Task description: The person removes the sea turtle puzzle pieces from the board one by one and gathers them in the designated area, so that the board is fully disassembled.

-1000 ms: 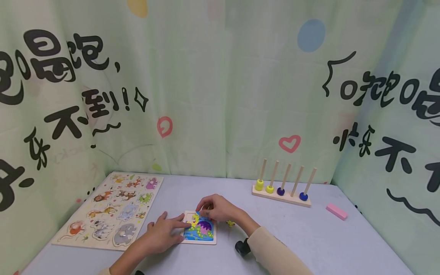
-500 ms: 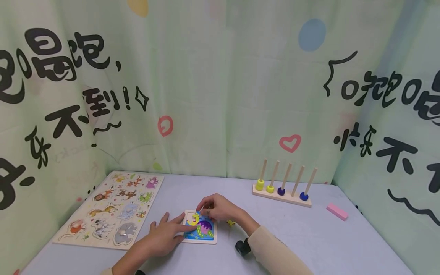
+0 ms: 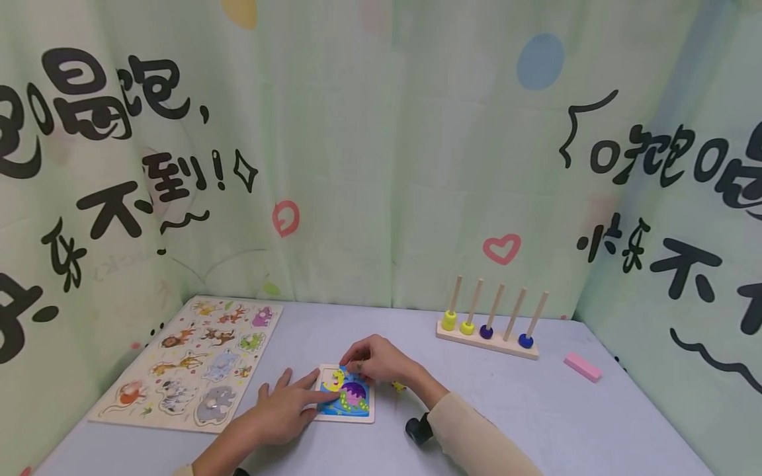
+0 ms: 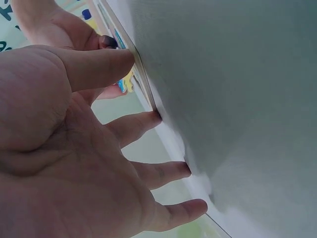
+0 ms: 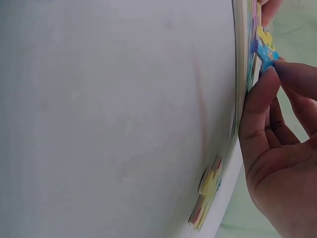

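Observation:
A small wooden jigsaw puzzle (image 3: 345,419), with a purple-and-blue picture in a pale frame, lies on the table between both hands. My left hand (image 3: 280,411) spreads its fingers at the puzzle's left side, the index finger reaching across the picture. In the left wrist view the thumb (image 4: 106,67) lies at the frame's edge. Over the puzzle's upper right corner, my right hand (image 3: 381,362) pinches a blue-and-yellow puzzle piece (image 5: 267,49) between thumb and index finger; the piece stands tilted up from the board. Another yellow puzzle piece (image 5: 208,191) lies loose to the right, partly behind the right wrist.
To the left lies a large animal puzzle board (image 3: 196,363). At the back right stands a wooden peg rack (image 3: 488,340) with yellow and blue beads. A pink block (image 3: 583,367) lies near the right edge. Printed curtains (image 3: 387,165) surround the table.
My left hand's index finger has slid rightward across the puzzle picture, and the left hand has shifted slightly with it. The right hand has kept its place at the upper corner.

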The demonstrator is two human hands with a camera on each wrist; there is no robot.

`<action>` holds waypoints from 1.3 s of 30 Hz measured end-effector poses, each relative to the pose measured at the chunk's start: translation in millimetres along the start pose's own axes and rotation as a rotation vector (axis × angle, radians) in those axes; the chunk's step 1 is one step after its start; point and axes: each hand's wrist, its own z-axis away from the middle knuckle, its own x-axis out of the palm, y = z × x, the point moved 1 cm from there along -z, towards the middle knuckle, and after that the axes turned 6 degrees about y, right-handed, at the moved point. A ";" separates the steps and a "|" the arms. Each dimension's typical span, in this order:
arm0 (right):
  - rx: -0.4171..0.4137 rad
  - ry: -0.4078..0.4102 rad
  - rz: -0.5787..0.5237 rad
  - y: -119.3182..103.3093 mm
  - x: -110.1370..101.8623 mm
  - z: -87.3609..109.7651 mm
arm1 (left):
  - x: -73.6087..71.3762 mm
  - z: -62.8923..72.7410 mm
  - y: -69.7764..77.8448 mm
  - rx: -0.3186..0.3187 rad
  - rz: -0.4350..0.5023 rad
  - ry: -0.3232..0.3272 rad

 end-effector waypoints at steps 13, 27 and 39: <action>0.053 0.011 -0.085 4.1 -7.0 1.4 | 0.1 -0.9 -1.3 -0.002 0.002 -0.004; 0.048 0.022 -0.050 16.8 -34.1 13.9 | 1.2 -0.5 -2.4 0.000 0.006 -0.003; 0.076 0.030 -0.037 38.0 -66.4 40.4 | 1.9 0.8 -3.0 0.011 -0.001 0.018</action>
